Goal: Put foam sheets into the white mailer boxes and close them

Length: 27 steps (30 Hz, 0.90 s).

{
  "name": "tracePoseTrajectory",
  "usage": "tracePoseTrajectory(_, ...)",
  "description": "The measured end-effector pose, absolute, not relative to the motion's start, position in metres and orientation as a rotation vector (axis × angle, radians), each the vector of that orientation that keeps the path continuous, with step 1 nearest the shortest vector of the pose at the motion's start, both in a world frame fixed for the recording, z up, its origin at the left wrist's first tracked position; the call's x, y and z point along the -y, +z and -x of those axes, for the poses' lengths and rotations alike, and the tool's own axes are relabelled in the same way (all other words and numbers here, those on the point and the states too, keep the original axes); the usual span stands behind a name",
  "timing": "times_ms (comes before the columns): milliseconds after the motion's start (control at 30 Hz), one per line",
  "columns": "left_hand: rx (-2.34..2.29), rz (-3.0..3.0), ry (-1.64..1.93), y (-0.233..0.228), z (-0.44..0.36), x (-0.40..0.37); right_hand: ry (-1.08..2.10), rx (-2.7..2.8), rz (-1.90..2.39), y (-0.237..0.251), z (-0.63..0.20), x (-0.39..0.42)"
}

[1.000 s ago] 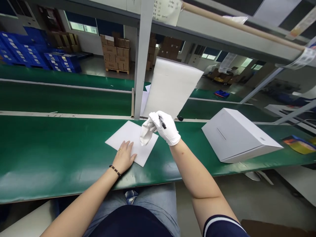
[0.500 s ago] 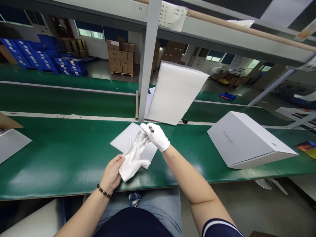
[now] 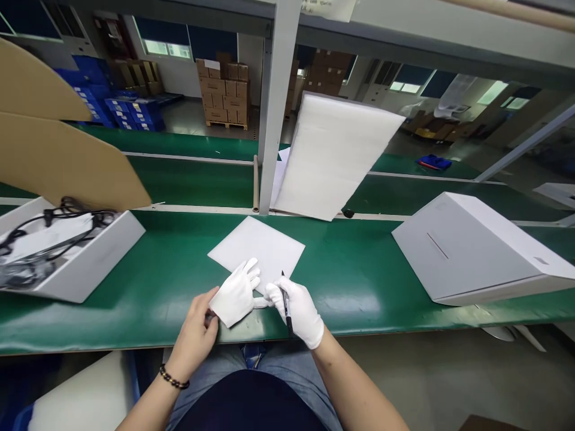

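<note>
My bare left hand (image 3: 197, 326) grips the cuff of a loose white glove (image 3: 234, 296), thumb and fingers closed on its edge. The glove lies flat near the bench's front edge, its fingers over a white foam sheet (image 3: 260, 242). In a white glove of its own, my right hand (image 3: 302, 311) is closed around a black marker pen (image 3: 287, 311), whose tip points away from me. Its fingertips are at the thumb of the loose glove; whether they pinch it I cannot tell.
An open white box (image 3: 96, 263) with cables and brown flaps stands at left. At right rests a closed white box (image 3: 453, 251). A thick white foam block (image 3: 336, 155) leans by the metal post (image 3: 276, 114) on the green bench (image 3: 350, 269).
My right hand has come down and right, the pen now plainly visible in it. The loose glove has been lowered and laid flatter. The view has shifted left, bringing the cable box in.
</note>
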<state>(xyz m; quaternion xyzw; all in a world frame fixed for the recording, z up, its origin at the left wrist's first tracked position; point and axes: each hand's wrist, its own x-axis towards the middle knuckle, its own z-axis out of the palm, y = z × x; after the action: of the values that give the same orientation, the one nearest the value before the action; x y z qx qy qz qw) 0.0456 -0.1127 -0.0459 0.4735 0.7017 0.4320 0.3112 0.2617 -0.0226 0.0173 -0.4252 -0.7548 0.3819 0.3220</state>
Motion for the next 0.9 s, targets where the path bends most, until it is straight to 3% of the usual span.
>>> tracePoseTrajectory(100,-1.941,-2.000,1.010,-0.050,-0.044,0.108,1.048,1.938,1.132,0.019,-0.269,0.031)
tracePoseTrajectory(167,-1.838,-2.148,0.933,-0.046,-0.046,0.104,1.075,1.910,1.108,0.021,-0.273,0.035)
tracePoseTrajectory(500,-1.276,-0.930,1.069,-0.011,-0.083,0.091,0.694,2.061,1.118,0.002,-0.235,0.061)
tracePoseTrajectory(700,-1.327,-1.218,1.057,0.004,-0.077,0.095,0.727,2.120,0.953,0.004,-0.227,0.062)
tracePoseTrajectory(900,-1.489,-1.637,1.026,0.033,-0.067,0.099,1.130,1.954,0.960,0.031,-0.238,0.057)
